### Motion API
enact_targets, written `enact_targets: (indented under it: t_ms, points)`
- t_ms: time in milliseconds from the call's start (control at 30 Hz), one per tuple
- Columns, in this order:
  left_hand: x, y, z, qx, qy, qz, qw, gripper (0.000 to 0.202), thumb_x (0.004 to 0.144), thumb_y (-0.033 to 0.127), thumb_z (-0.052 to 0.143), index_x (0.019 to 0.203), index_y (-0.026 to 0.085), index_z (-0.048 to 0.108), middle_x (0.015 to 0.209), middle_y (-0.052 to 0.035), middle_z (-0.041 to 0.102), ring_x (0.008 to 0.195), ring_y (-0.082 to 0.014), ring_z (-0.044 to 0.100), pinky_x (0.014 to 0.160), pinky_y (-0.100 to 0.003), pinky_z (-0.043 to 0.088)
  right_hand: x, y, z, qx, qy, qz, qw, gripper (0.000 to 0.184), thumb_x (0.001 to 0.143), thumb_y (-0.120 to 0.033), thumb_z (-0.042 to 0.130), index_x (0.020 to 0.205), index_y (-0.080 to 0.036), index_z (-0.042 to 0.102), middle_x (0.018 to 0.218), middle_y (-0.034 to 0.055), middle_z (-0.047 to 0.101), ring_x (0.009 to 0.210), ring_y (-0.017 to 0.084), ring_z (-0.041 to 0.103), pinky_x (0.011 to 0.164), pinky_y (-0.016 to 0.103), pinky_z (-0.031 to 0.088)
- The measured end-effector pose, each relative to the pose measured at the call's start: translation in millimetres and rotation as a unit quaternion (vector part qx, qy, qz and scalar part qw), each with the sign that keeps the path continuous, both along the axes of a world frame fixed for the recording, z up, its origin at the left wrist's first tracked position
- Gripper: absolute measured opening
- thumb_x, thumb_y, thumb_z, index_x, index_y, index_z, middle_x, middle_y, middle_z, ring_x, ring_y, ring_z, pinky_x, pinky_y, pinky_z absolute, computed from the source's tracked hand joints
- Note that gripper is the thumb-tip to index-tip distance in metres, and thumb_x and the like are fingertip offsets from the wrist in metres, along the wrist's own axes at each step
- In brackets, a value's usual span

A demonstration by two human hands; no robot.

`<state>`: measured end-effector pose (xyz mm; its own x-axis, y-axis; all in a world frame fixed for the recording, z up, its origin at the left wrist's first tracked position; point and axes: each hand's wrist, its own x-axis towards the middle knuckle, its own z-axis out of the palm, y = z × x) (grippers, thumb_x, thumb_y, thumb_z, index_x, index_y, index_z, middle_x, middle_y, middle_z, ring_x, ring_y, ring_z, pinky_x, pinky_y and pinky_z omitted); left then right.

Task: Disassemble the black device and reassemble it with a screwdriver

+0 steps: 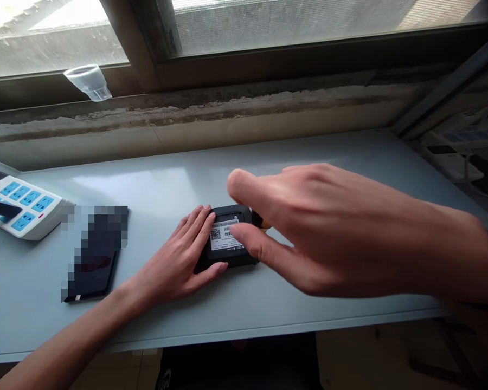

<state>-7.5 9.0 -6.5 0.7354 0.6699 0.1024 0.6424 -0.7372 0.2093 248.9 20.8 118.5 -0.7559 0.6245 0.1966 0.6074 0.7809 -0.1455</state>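
A small black device (pixel 228 238) with a white QR-code label lies on the pale blue table (pixel 268 157) near the front middle. My left hand (pixel 183 254) rests flat against the device's left side, fingers stretched out, thumb along its near edge. My right hand (pixel 309 227) hovers close to the camera above the device's right side, thumb and forefinger spread apart, nothing visible in them. It hides the device's right edge and something small and orange beside it.
A dark phone (pixel 93 260) lies left of the device. A white power strip (pixel 20 206) with blue sockets sits at the far left edge. A clear plastic cup (pixel 89 81) lies tipped on the window ledge. A wall and window run along the table's back.
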Motion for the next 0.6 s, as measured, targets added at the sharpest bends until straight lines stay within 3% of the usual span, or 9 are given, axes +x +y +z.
enact_targets:
  t_ms: [100,267,400,500,600]
  points:
    - [-0.2,-0.3,-2.0,0.024,0.003,-0.001,1.000,0.078,0.105,0.054,0.044,0.162,0.009,0.016,0.166,-0.0290,0.022,0.155,-0.0439,0.023,0.121,-0.064,0.036,1.5,1.1,-0.4,0.021,0.006,-0.034,0.999,0.023,0.101,-0.026,0.035,0.078,-0.022,0.036,0.048,-0.0065,0.026,0.042,0.009,0.015,0.047,0.029,0.014]
    - [1.1,0.6,-0.8,0.013,0.002,-0.010,1.000,0.077,0.105,0.052,0.043,0.160,0.003,0.021,0.164,-0.0321,0.024,0.153,-0.0469,0.026,0.121,-0.064,0.037,2.8,-2.2,2.6,-0.029,0.013,0.018,0.999,0.011,0.092,-0.019,0.042,0.082,-0.022,0.036,0.055,-0.0035,0.040,0.046,0.009,0.029,0.048,0.028,0.021]
    - [0.5,0.4,-0.9,0.016,-0.003,-0.001,1.000,0.076,0.104,0.054,0.045,0.159,0.004,0.025,0.164,-0.0304,0.026,0.153,-0.0472,0.028,0.119,-0.064,0.039,2.4,-0.9,1.7,-0.005,0.012,-0.006,1.000,0.020,0.096,-0.023,0.041,0.078,-0.022,0.034,0.050,-0.0054,0.030,0.044,0.009,0.019,0.047,0.030,0.014]
    - [0.2,-0.2,-1.4,0.007,-0.002,-0.001,1.000,0.076,0.104,0.054,0.046,0.160,0.007,0.024,0.166,-0.0277,0.026,0.153,-0.0456,0.027,0.121,-0.063,0.037,1.5,0.0,1.3,-0.024,0.011,0.013,1.000,0.013,0.093,-0.019,0.043,0.082,-0.022,0.036,0.052,-0.0049,0.036,0.045,0.009,0.025,0.048,0.029,0.017]
    - [0.1,-0.7,-2.2,0.008,-0.014,0.000,1.000,0.076,0.105,0.054,0.042,0.162,0.008,0.020,0.166,-0.0266,0.025,0.154,-0.0444,0.026,0.122,-0.063,0.037,0.5,-0.4,1.6,-0.033,0.012,0.014,0.999,0.016,0.096,-0.024,0.044,0.082,-0.021,0.037,0.052,-0.0050,0.038,0.044,0.009,0.026,0.047,0.029,0.017]
